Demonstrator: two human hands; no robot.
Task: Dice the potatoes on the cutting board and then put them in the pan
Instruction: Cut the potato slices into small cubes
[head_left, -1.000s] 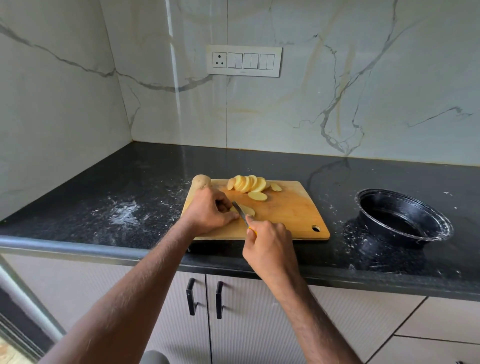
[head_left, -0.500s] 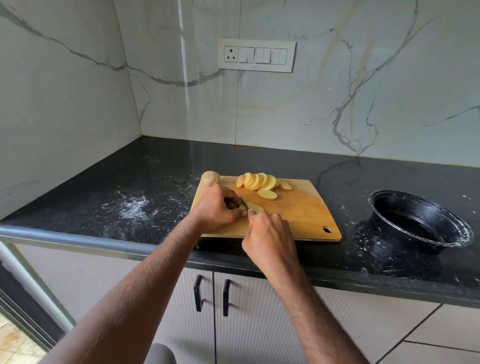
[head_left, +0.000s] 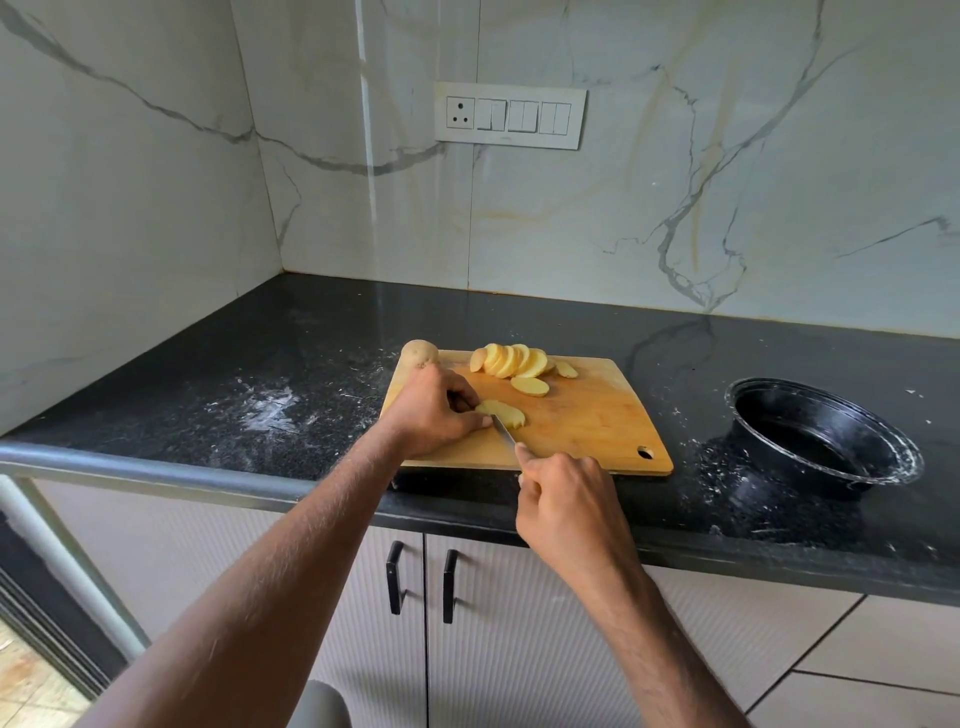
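Knife (head_left: 503, 430) has slid back toward the right hand (head_left: 563, 501) gripping its handle, finishing another stroke. Left hand (head_left: 434, 413) pins the potato slices (head_left: 501, 413) with curled fingers; dicing continues, pan (head_left: 823, 434) unfilled.

Brightness: even, soft daylight; scene well exposed.
Glare: a pale vertical streak runs down the marble backsplash (head_left: 370, 171) and continues as a faint sheen on the black countertop (head_left: 322, 353).
Shadows: soft and short, lying under the cutting board (head_left: 587, 415) front edge and inside the black pan (head_left: 810, 441).
Distortion: wide-angle bowing of the counter edge and walls toward frame margins.
Focus: centre sharp; forearms at bottom slightly soft.
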